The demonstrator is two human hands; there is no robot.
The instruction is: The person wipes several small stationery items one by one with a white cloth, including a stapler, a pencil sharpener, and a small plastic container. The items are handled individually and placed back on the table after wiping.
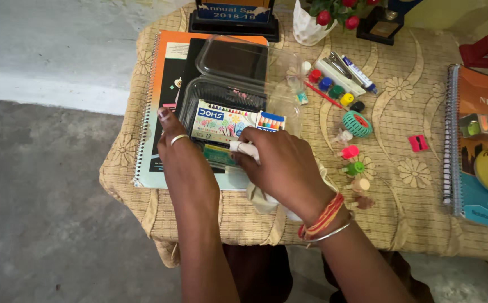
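Clear plastic clamshell box sits open on a spiral notebook, crayon packs inside; left hand steadies its edge, fingers together; right hand pinches a white tube; I reckon a careless shove could slide the box.

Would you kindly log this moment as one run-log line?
left hand: steadying clear box | right hand: holding white tube over crayon packs

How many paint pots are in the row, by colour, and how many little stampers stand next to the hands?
Red paint pot: 1
Blue paint pot: 1
Green paint pot: 1
Yellow paint pot: 1
Black paint pot: 1
Little stampers, pink, green, tan: 3
Total: 8
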